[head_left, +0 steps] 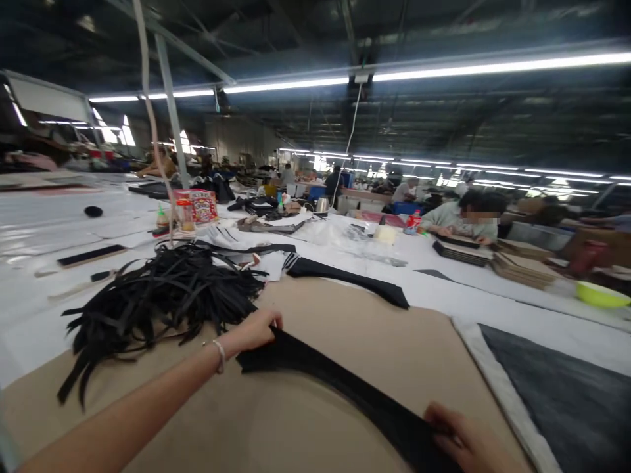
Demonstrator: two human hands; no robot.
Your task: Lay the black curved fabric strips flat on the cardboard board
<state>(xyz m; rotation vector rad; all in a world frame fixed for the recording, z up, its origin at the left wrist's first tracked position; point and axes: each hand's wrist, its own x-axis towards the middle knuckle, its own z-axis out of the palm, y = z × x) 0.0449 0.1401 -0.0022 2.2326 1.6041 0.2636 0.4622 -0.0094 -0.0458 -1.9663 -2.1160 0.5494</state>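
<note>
A long curved black piece of material (340, 381), wide at its ends and narrower between, stretches over a tan board. My left hand (256, 328), with a bracelet at the wrist, has its fingers closed on the upper edge of the far left end. Nearer the bottom right, my right hand (458, 433) grips the other end, fingers curled at its edge. That end runs out of the picture. Beyond it lies a similar black curved piece (350, 279). Left of my left hand, a heap of black strips (167, 295) is piled.
The tan board (419, 348) covers the near part of a white table (473, 295). To the right is a dark grey sheet (562, 387) with a pale edge. Across the table a person (458, 220) works beside stacked boards (522, 263). A yellow-green bowl (601, 295) stands far right.
</note>
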